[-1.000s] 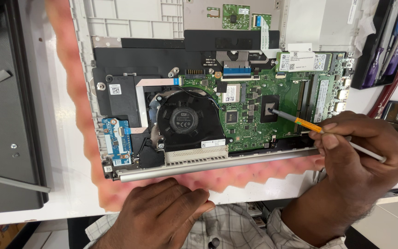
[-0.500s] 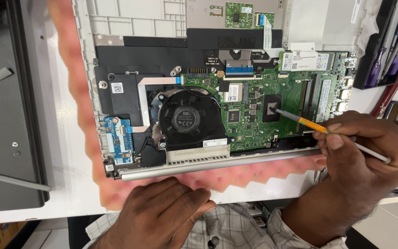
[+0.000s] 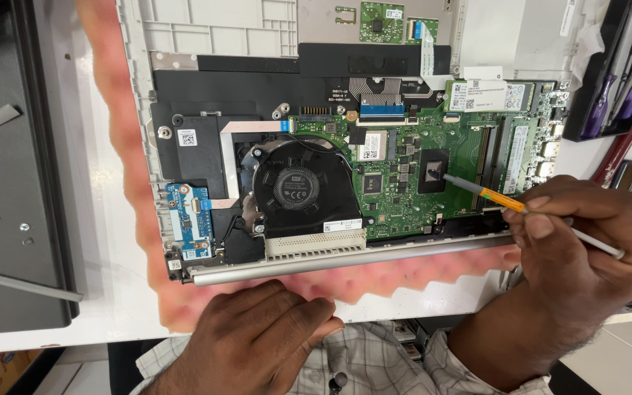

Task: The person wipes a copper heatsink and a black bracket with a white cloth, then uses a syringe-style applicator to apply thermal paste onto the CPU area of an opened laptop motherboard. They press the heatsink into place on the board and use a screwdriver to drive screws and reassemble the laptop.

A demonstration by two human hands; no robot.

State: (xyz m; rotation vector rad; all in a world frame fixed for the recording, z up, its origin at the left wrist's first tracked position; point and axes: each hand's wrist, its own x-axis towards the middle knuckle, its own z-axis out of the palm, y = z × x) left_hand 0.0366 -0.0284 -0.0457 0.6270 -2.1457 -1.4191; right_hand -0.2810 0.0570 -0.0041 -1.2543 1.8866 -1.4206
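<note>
Right hand [image 3: 579, 241] pinches a thin brush [image 3: 506, 201], tip on the dark chip [image 3: 433, 170] mid-motherboard [image 3: 433, 183]. Left hand [image 3: 257, 336] rests flat, fingers together, at the table [image 3: 104, 292] edge below the opened laptop [image 3: 206, 44]; pink foam [image 3: 374, 281] rims it, tools crowd right.

Single view: a head-worn camera looks steeply down and forward from close above the bench. The opened laptop [image 3: 345, 168] fills the upper frame on pink foam [image 3: 122, 197]. Both hands enter from the bottom edge, nearest the lens.
</note>
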